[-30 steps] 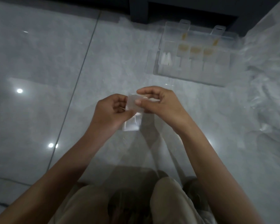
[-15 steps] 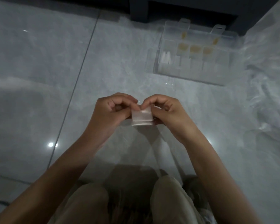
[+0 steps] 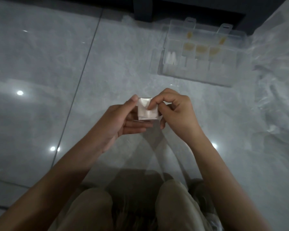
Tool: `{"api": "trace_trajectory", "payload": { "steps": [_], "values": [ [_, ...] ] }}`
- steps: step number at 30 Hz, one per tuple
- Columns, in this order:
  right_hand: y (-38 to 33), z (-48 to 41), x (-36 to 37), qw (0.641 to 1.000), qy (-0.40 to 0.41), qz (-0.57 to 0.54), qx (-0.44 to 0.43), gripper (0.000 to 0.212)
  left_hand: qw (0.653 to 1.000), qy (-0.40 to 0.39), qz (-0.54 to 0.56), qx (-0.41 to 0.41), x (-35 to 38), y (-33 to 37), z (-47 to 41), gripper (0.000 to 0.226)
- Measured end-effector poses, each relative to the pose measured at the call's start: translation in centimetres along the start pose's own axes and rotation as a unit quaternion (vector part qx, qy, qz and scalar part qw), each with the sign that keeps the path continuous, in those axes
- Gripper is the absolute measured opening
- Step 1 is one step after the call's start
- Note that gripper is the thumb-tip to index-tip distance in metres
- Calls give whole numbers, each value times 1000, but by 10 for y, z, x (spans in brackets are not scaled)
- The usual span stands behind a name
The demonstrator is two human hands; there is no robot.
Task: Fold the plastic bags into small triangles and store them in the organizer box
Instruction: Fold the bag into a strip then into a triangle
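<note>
2 hands: both on 1 folded bag [image 3: 147, 112], held in the air above the floor [image 3: 57, 72], in front of the knees.
Left hand [image 3: 122, 120]: fingers lie nearly straight under the packet as a support; the thumb presses on its upper left corner.
Right hand [image 3: 177, 110]: fingers curled; index fingertip and thumb pinch the packet's right edge.
Folded bag: pale, squarish packet of several layers, not yet a triangle; a translucent tail [image 3: 157, 155] appears to hang from it toward the lap.
Organizer box [image 3: 190, 79]: clear, lid open, on the floor well beyond the hands and to the right; white triangles [image 3: 171, 58] in the left compartment, yellowish pieces [image 3: 201, 49] in compartments further back.
Loose bags [image 3: 277, 77]: crumpled clear film on the floor, right of the box.
Bag weight: judged very light; 1 hand can carry it.
Bag stiffness: soft film; the layered packet is firmer but will likely spring open if released.
Bag surface: likely slick; layers may slide over each other.
Bag strength: not brittle; hard pulling could stretch or tear thin film.
Hold point: across the creased edges and corners, thumb opposing fingers, so that all layers are clamped.
Tail handling: keep it taut and aligned before each diagonal fold.
</note>
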State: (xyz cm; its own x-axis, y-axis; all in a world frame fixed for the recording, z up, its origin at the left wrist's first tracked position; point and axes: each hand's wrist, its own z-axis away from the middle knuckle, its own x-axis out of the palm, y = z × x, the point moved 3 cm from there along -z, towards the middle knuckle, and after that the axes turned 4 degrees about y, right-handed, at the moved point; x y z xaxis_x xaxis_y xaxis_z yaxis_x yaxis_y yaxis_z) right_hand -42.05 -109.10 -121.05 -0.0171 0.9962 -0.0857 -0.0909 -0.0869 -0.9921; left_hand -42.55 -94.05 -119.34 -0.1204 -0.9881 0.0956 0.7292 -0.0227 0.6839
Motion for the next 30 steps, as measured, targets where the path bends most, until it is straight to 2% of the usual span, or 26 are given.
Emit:
{"api": "trace_trajectory", "payload": {
  "steps": [5,11,15,17,19,22,24,27,30],
  "values": [
    [1,-2,1,996,9,64,-57,42,999,16,-24,45,0,0,1,17],
    [0,-5,0,995,-1,82,-65,42,997,30,-22,73,-3,2,1,12],
    [4,-5,2,1000,18,-6,21,38,994,54,-8,98,0,2,-1,12],
    [5,-2,7,993,60,-61,83,21,991,71,3,112,1,1,-3,11],
    [6,1,12,989,84,-57,110,6,988,80,0,131,1,1,-4,11],
    [11,2,16,992,95,13,85,21,986,69,-21,152,2,-1,-3,13],
    [9,3,16,991,112,21,72,26,985,64,-21,156,2,-3,-5,15],
    [3,6,15,988,143,58,22,20,981,93,-29,169,4,-1,-9,9],
    [-2,8,19,983,152,97,-25,14,967,115,-81,210,11,4,-13,26]
  ]
}}
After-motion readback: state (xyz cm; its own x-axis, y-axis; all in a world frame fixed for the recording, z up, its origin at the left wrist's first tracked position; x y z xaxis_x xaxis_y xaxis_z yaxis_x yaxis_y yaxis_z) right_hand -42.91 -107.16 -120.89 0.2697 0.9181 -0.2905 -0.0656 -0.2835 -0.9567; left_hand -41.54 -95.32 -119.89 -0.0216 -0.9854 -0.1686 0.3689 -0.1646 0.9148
